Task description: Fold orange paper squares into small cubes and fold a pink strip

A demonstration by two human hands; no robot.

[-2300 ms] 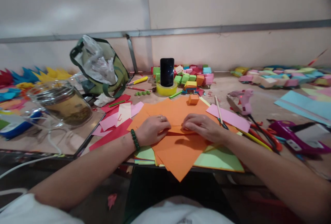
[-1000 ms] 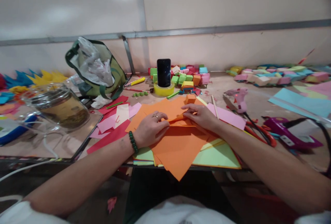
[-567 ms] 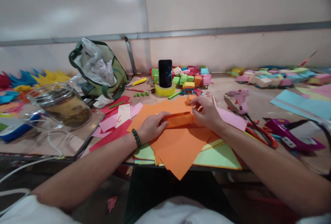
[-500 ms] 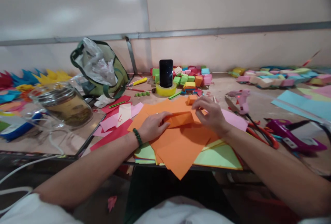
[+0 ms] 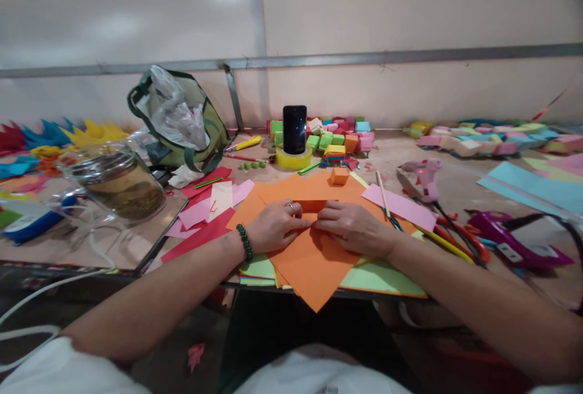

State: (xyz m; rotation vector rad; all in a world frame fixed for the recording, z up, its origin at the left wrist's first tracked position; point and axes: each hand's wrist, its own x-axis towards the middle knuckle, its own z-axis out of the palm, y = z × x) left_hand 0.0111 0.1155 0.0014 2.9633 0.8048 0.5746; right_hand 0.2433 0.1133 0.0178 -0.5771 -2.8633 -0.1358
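My left hand (image 5: pixel 277 226) and my right hand (image 5: pixel 350 226) meet at the middle of the table, fingertips pinching a small folded orange paper strip (image 5: pixel 314 206). The strip lies on a stack of orange sheets (image 5: pixel 314 260) that overhangs the table's front edge. My left wrist wears a green bead bracelet (image 5: pixel 244 243), and a ring sits on one finger. A finished orange paper cube (image 5: pixel 339 175) stands just beyond the hands.
A phone (image 5: pixel 294 129) stands in a yellow tape roll, with a pile of coloured paper cubes (image 5: pixel 339 136) behind. Left: glass jar (image 5: pixel 119 183), green bag (image 5: pixel 182 118), red and pink sheets. Right: glue gun (image 5: pixel 426 176), scissors (image 5: pixel 455 233), pink sheet, wooden stick, purple tool (image 5: pixel 514 239).
The folded strip, lifted and turned half a second ago, now lies flat. My right hand came back from near the cube, and both hands press the strip together.
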